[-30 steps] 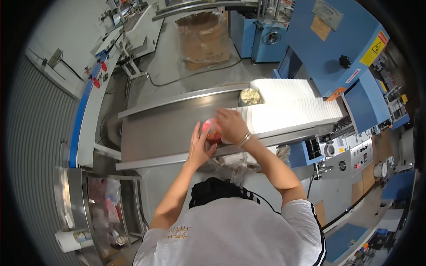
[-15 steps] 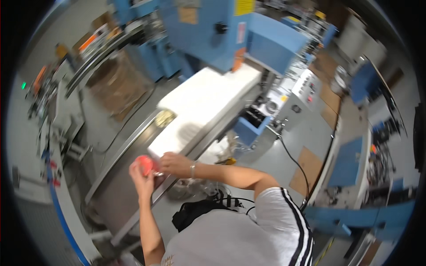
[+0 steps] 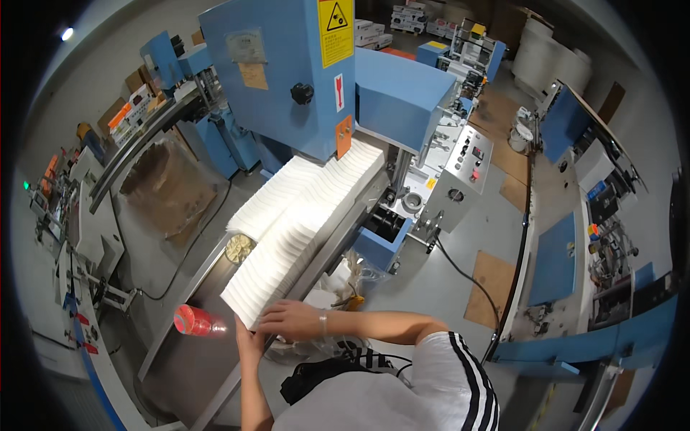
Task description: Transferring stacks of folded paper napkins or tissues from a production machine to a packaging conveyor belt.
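Your left hand [image 3: 249, 343] and right hand [image 3: 291, 320] meet at the white stack [image 3: 277, 258]'s near edge, grips unclear.
Bare metal trough [image 3: 188, 368] opens at eight o'clock.

Metal trough [image 3: 194, 366] — white stacks [image 3: 277, 269], red container [image 3: 198, 320]

Long flat grey metal trough [image 3: 190, 368]: two rows of thin white sheets [image 3: 279, 267] on it, far ends below big blue boxy metal machine [image 3: 269, 90]. Round tub of pale cream pieces [image 3: 239, 249] before left row. Red cylindrical container [image 3: 195, 321] on trough, left of right row's near end; left hand [image 3: 249, 339] and right hand [image 3: 291, 320] there
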The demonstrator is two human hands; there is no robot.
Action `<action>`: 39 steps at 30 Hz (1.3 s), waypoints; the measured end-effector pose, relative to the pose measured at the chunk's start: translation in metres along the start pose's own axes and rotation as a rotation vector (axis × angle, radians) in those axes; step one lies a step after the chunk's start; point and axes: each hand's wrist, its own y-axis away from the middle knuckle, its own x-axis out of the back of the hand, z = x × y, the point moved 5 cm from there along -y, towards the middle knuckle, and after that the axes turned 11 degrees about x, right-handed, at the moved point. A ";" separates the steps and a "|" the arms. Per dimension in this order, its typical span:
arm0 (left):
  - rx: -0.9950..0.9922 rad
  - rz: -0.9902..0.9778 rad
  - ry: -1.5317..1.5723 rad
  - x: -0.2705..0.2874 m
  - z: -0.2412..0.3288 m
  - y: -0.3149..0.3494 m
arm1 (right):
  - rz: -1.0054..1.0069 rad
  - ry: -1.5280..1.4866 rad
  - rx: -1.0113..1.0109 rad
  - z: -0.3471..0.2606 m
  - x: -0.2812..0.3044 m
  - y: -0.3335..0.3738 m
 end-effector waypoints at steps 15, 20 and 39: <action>0.109 0.232 -0.100 -0.020 0.024 -0.006 | 0.602 0.235 -0.818 0.120 0.128 0.145; 0.101 0.271 -0.079 -0.016 0.012 -0.003 | 0.767 0.314 -0.902 0.160 0.138 0.165; 0.127 0.326 -0.061 -0.013 0.017 0.003 | 0.443 0.439 -0.927 0.183 0.170 0.160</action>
